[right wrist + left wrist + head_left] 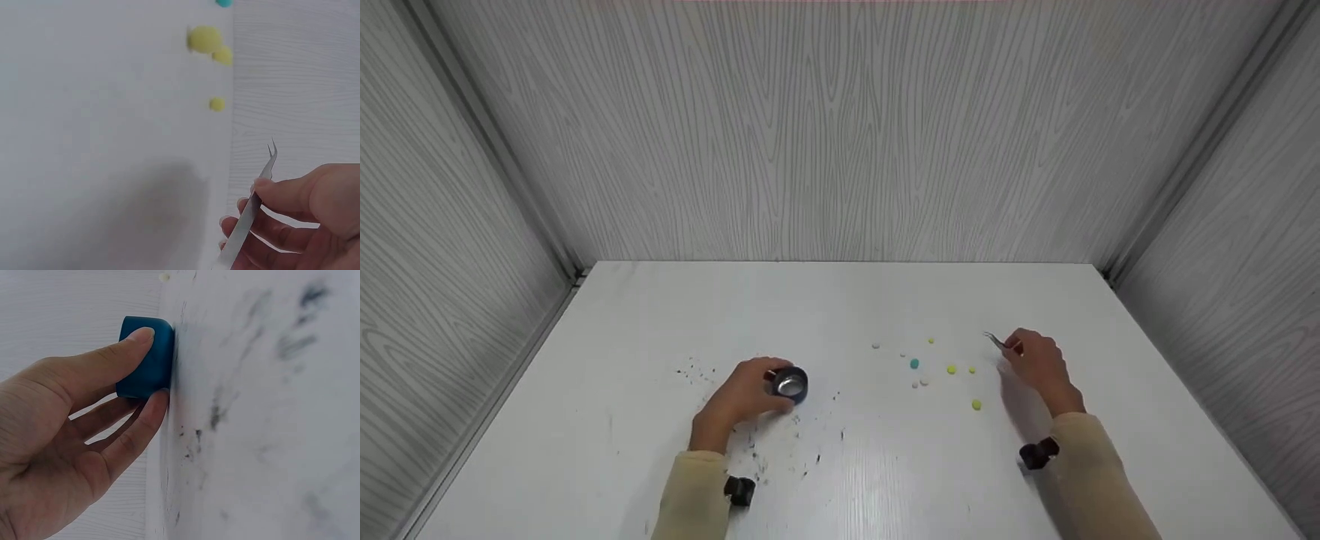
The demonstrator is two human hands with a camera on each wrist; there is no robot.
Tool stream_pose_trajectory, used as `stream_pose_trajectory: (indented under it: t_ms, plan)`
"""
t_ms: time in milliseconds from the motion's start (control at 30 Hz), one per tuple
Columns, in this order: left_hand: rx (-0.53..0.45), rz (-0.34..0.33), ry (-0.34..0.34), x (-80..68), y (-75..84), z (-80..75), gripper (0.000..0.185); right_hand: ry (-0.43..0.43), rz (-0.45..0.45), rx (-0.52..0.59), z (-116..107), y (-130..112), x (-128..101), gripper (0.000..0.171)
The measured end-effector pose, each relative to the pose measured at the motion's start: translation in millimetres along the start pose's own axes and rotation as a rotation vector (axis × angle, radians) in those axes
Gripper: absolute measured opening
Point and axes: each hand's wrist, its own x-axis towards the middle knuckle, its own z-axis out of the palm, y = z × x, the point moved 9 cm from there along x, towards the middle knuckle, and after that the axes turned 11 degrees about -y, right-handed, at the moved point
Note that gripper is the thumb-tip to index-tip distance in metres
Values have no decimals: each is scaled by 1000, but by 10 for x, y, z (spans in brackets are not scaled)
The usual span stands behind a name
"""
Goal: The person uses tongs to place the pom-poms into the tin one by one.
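My left hand (742,397) grips the cup (790,384) steady, right hand (1039,361) pinches tweezers (997,341); I should approach the beads (952,370) low, tips slightly apart.

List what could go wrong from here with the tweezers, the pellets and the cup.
The pellets are tiny and scattered, so the tweezers in the right hand might flick one away. The left hand holds the small cup only by its side; a nudge could tip it.
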Motion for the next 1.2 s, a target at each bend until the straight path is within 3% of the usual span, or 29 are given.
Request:
stream_pose_trajectory:
  t_ms: [167,467,833,1200]
  plan:
    - [-2,31,-14,8,6,1,56,27,-51,42,-41,-167,15,16]
    - [-1,50,-28,5,15,2,63,-25,-110,71,5,-380,-30,16]
    - [8,67,-20,-2,39,18,58,-88,-155,89,117,-432,-72,12]
    - [-24,39,15,-34,35,47,60,-146,-171,81,180,-492,-97,11]
